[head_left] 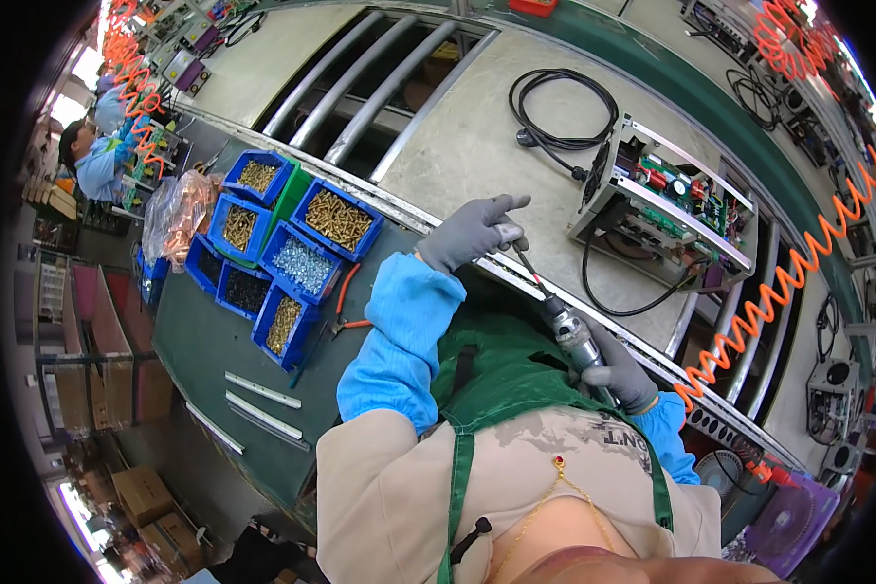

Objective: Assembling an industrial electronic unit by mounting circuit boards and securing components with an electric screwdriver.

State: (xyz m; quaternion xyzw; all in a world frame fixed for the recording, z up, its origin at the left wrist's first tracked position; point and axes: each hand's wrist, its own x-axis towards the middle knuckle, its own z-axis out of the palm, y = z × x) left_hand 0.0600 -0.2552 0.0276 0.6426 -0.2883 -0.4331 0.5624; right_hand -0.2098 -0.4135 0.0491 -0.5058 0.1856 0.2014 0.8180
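Note:
My right hand [621, 372], in a grey glove, is wrapped around a silver air screwdriver [576, 339]. The tool's thin bit points up and left toward my left hand [469, 234], also gloved in grey. That hand has one finger stretched out while the thumb and other fingers close together at the bit's tip. Whatever they pinch is too small to make out. To the right of my hands, an open metal-framed electronic unit [667, 200] shows its circuit boards, and a black power cable [565, 83] lies coiled beside it.
Blue bins [339, 219] of brass and silver screws stand on a green bench [200, 321] at the left. Red-handled pliers [348, 297] and metal strips [263, 389] lie near them. Metal rollers [355, 88] cross the line. An orange coiled hose [759, 311] hangs right. A person [102, 165] sits far left.

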